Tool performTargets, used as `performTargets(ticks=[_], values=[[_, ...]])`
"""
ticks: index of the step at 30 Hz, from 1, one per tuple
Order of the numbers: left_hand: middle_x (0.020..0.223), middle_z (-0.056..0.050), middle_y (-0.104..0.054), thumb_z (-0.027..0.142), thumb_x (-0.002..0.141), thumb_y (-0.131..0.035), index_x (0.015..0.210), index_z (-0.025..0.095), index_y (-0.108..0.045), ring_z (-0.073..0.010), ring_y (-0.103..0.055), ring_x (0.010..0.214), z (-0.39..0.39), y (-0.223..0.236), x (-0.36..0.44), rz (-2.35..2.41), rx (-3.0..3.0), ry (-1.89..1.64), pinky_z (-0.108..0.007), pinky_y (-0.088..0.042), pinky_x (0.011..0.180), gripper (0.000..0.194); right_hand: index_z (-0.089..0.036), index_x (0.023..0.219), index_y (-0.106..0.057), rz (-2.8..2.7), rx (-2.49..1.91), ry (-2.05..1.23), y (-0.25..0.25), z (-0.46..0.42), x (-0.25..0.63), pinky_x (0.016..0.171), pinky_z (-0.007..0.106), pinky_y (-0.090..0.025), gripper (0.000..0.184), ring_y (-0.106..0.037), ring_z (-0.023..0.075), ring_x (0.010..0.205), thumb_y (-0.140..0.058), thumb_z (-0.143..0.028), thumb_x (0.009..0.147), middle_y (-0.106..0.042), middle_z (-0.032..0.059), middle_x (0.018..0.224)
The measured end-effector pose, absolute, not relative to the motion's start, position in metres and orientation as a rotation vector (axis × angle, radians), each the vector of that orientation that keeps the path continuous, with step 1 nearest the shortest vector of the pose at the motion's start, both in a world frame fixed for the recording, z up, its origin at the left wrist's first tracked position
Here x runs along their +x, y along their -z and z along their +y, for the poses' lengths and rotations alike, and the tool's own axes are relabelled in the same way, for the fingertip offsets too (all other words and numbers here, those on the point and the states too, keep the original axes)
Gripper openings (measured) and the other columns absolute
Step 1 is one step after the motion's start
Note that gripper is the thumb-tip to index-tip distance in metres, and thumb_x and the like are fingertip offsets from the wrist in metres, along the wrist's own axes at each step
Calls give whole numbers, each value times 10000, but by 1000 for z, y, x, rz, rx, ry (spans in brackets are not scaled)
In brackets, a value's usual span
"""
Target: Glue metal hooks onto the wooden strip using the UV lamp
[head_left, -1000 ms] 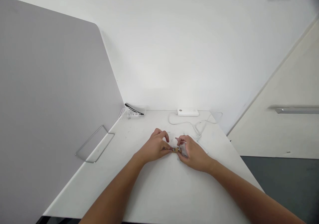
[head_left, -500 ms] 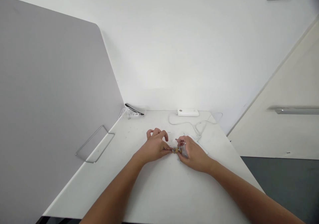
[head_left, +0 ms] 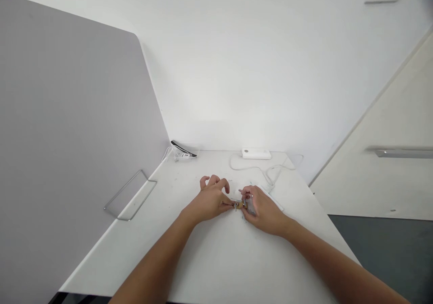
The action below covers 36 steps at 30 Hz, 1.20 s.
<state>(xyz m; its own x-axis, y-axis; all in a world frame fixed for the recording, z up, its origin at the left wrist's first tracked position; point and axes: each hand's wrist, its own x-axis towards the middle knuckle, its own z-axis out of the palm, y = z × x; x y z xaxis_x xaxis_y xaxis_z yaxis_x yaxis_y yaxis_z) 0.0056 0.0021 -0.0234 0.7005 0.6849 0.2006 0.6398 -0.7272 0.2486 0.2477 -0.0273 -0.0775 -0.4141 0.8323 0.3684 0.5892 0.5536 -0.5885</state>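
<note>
Between my two hands, just above the white table [head_left: 216, 263], is a small brass padlock [head_left: 240, 204] with a silvery shackle. My right hand [head_left: 262, 211] is closed around it, thumb below and index finger curled above. From the left, my left hand [head_left: 209, 200] pinches a small key at the padlock's end with thumb and forefinger. Its other fingers are raised and bent. A second silvery key [head_left: 236, 207] hangs beside the pinched one. The fingertips hide most of the pinched key, and I cannot tell how deep it sits.
A white power bank [head_left: 256, 153] with a looping white cable [head_left: 267, 173] lies by the back wall. A flat white item [head_left: 272, 198] sits behind my right hand. A black strip [head_left: 182, 149] and white cords are in the far left corner. A wire loop [head_left: 130, 195] juts by the grey panel [head_left: 74, 128].
The hanging key has swung into clearer view below the left fingertips. Both hands keep nearly the same place and grip, while the whole view has shifted slightly.
</note>
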Motion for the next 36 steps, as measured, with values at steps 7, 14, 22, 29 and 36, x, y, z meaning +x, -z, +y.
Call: performTargets(ticks=[7, 14, 22, 29, 36], values=[[1129, -33, -608, 370, 955, -725, 902, 390, -841, -258, -461, 1094, 1, 24, 4, 1096, 2757, -398, -594, -182, 1067, 130, -228, 1252, -469, -2164, -1137, -480, 80, -26, 248, 888, 459, -556, 432, -628, 271, 1035, -643, -165, 862, -652, 76, 1084], [1134, -34, -610, 293, 947, -727, 832, 342, -828, -266, -466, 1122, -1, 24, 4, 1093, 2788, -378, -634, -160, 1078, 161, -233, 1252, -472, -2175, -1153, -476, 78, -27, 248, 872, 448, -551, 431, -615, 271, 1033, -640, -166, 860, -644, 76, 1093], [1104, -34, -623, 345, 910, -772, 818, 349, -839, -260, -475, 1098, 1, 26, 8, 1165, 2711, -416, -600, -196, 1057, 114, -228, 1277, -465, -2187, -1149, -482, 79, -27, 248, 884, 451, -538, 449, -605, 275, 1043, -634, -166, 865, -643, 77, 1098], [1105, -25, -651, 373, 879, -797, 765, 334, -832, -268, -489, 1113, 0, 23, 10, 1187, 2664, -465, -584, -202, 1061, 126, -232, 1284, -470, -2193, -1164, -489, 78, -26, 248, 897, 439, -536, 450, -607, 273, 1049, -633, -173, 869, -637, 77, 1107], [1094, -12, -671, 299, 827, -826, 730, 291, -795, -267, -504, 1115, 1, 25, 10, 1208, 2627, -485, -576, -214, 1045, 102, -239, 1282, -465, -2199, -1162, -503, 78, -27, 248, 895, 444, -533, 443, -604, 278, 1043, -630, -175, 876, -634, 76, 1100]])
